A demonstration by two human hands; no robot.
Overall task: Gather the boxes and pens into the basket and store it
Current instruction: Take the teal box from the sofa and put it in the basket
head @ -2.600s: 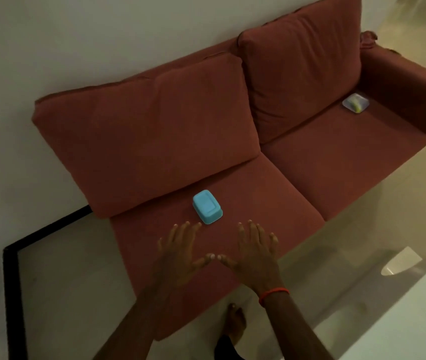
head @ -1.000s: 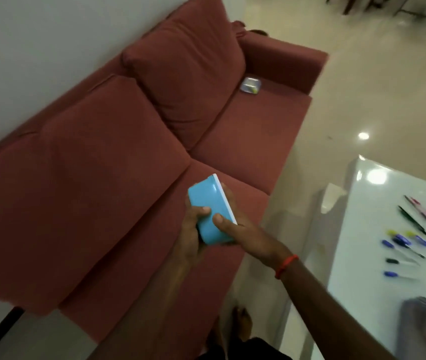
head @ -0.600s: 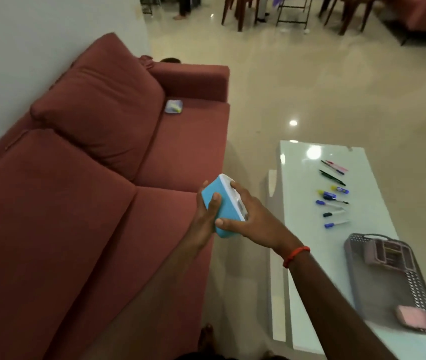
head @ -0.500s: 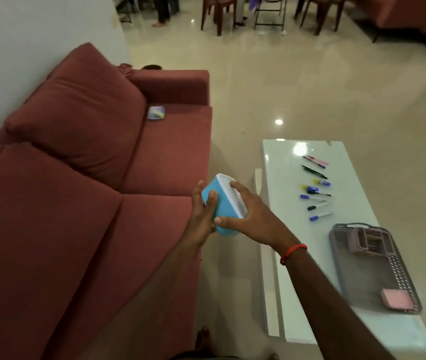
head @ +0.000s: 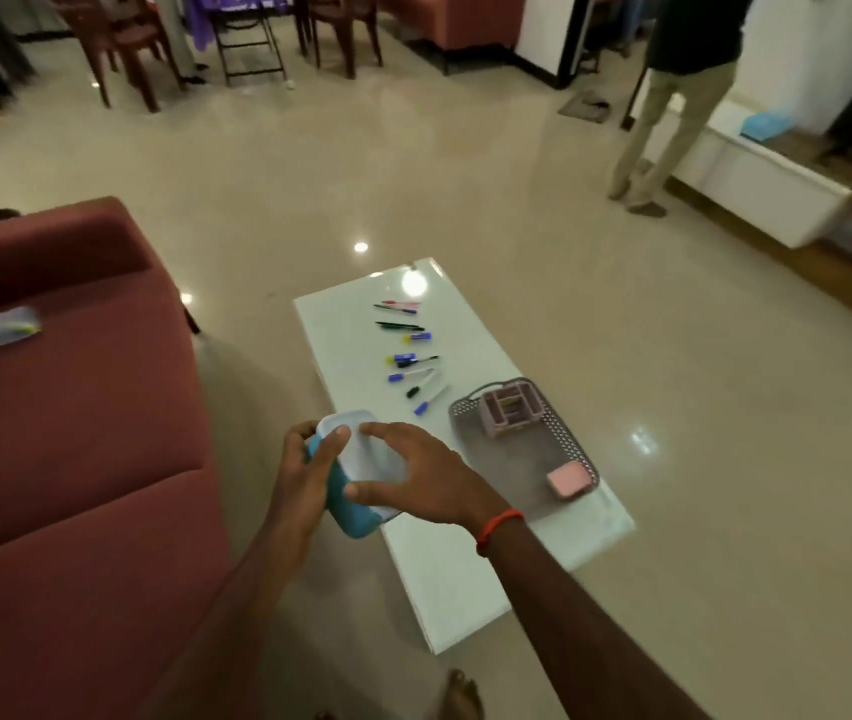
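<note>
Both hands are closed on the blue box [head: 356, 480], which is held in the air over the near edge of the counter [head: 444, 569], just short of the basket [head: 525, 449]. The left hand [head: 309, 475] wraps the box's blue side with its thumb on the pale lid, and the right hand [head: 413, 475] lies over the lid with fingers curled round its edge. To do this step well, I would carry the box level, lid up, on towards the basket and lower it onto the bare mesh floor between the pink organiser [head: 509, 410] at the basket's far end and the pink box [head: 567, 480] at its near corner, letting go only once it sits flat. The pens [head: 411, 356] lie beyond the basket on the counter, not yet gathered, and another box [head: 13, 325] rests on the sofa [head: 76, 433], well away from the basket.
</note>
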